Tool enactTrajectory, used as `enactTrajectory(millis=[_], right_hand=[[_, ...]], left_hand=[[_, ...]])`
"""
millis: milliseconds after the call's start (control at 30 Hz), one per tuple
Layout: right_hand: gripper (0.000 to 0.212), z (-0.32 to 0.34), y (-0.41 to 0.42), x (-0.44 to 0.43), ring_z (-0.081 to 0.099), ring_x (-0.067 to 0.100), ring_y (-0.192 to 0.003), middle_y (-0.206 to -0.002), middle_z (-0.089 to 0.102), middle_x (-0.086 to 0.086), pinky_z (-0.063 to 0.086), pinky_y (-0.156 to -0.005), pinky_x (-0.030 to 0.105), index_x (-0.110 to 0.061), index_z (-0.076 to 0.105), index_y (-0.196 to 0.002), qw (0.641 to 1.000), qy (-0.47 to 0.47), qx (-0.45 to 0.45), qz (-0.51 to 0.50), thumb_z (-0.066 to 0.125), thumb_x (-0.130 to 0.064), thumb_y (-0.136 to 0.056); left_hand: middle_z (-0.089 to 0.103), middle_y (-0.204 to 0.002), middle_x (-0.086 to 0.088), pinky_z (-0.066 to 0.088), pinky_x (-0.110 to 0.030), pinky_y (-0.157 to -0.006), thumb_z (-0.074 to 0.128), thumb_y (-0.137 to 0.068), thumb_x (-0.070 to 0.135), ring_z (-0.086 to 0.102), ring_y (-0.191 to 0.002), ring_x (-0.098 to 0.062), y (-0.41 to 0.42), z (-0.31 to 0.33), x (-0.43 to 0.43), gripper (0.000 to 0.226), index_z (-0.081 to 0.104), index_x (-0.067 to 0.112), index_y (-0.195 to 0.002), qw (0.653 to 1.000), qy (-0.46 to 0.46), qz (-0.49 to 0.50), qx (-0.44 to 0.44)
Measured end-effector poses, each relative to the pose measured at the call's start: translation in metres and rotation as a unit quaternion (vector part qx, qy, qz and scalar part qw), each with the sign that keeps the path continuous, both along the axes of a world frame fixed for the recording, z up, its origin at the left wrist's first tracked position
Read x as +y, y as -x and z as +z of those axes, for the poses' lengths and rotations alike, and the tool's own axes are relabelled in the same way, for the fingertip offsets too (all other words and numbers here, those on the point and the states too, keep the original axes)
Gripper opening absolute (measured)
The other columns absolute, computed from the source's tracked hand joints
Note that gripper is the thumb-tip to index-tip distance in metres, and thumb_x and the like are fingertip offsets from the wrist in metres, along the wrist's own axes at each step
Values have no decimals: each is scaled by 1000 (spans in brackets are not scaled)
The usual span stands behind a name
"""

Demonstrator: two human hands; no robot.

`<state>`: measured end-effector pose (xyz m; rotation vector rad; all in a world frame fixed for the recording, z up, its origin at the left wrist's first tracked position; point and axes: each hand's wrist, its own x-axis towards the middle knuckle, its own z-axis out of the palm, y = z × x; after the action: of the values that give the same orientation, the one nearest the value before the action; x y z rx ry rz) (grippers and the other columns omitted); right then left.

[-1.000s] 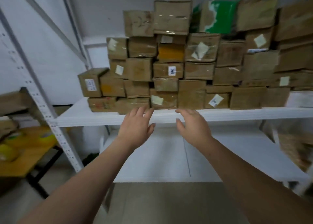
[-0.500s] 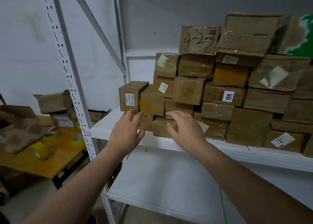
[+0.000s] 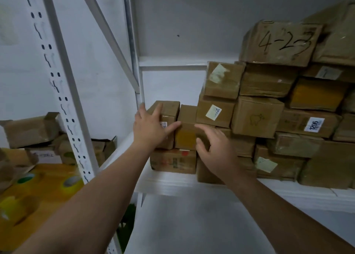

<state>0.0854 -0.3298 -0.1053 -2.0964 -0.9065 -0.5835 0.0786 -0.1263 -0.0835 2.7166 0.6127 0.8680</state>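
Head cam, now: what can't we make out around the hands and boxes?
Head view:
- End box label: mostly covered by left hand.
- Boxes behind right hand: fronts hidden by it.
- Stack, right side: cut off by frame edge.
- White sticker print: too small, blurred.

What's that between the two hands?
A small cardboard box with a yellow patch sits between the left hand and right hand, in the head view.

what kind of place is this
Most likely a parcel storeroom or small warehouse: taped brown cardboard boxes, several with labels, are stacked on a white metal shelf with a slotted white steel upright, and yellow packing-tape rolls lie on the wooden table to the left.
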Motion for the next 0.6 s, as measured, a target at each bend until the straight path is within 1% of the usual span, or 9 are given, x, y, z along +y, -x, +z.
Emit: enactTrajectory(millis=[100,167,233,300,400,467,500,533,600], right_hand=[[38,2,-6,23,49,12,-120,-127,58,-4,42,-92,25,-20,52,-134,999,-15,4,-32,52,-18,-96],[39,3,-7,36,49,12,-119,-126,58,-5,45,-91,27,-21,51,-134,998,-27,15,-51,51,-20,-95],[39,2,-7,47,49,11,-119,-127,57,-6,46,-91,29,-23,51,-135,997,-25,25,-67,51,-21,-95],[39,3,-7,58,48,10,-120,-128,56,-7,45,-91,26,-24,50,-135,996,-15,30,-81,52,-22,-95],[37,7,-8,74,49,10,-119,-127,58,-6,43,-94,25,-21,53,-132,995,-23,27,-89,54,-20,-95],[34,13,-7,85,54,6,-110,-123,60,-5,47,-94,24,-20,56,-128,994,-65,45,-72,56,-20,-94],[33,18,-5,92,56,1,-104,-120,61,-5,49,-92,21,-20,57,-127,991,-104,74,-51,57,-20,-94],[33,24,-1,99,57,-2,-99,-118,61,-4,51,-90,20,-21,56,-127,981,-152,117,-20,58,-21,-94],[45,41,6,111,60,4,-103,-120,59,-2,55,-89,29,-25,45,-134,938,-260,221,59,61,-29,-93]], left_hand=[[28,-140,-14,45,-50,-96,48,-69,84,37,-127,-39,-17,3,14,92,37,22,-136,999,14,-40,8],[33,-130,-12,48,-47,-91,53,-71,79,44,-118,-36,-22,3,18,86,38,18,-130,998,15,-58,-8],[34,-129,-11,46,-44,-90,57,-75,72,44,-115,-35,-22,4,24,79,40,16,-128,997,20,-71,-31],[33,-131,-10,45,-42,-91,59,-77,68,43,-116,-33,-15,5,34,76,41,16,-129,994,41,-77,-61],[29,-135,-8,44,-43,-99,65,-77,60,38,-122,-31,4,7,56,72,42,15,-128,980,86,-104,-148],[25,-133,-5,43,-42,-103,72,-74,52,36,-123,-26,19,7,71,72,42,13,-126,955,126,-154,-220],[22,-134,-5,42,-41,-105,75,-72,48,34,-124,-23,26,7,77,74,40,14,-127,942,130,-186,-247],[20,-136,-8,40,-39,-107,79,-68,45,30,-126,-19,34,7,82,78,37,16,-128,932,112,-218,-266],[14,-140,-12,37,-37,-107,81,-61,45,23,-129,-16,45,3,89,88,31,23,-131,915,37,-282,-285]])
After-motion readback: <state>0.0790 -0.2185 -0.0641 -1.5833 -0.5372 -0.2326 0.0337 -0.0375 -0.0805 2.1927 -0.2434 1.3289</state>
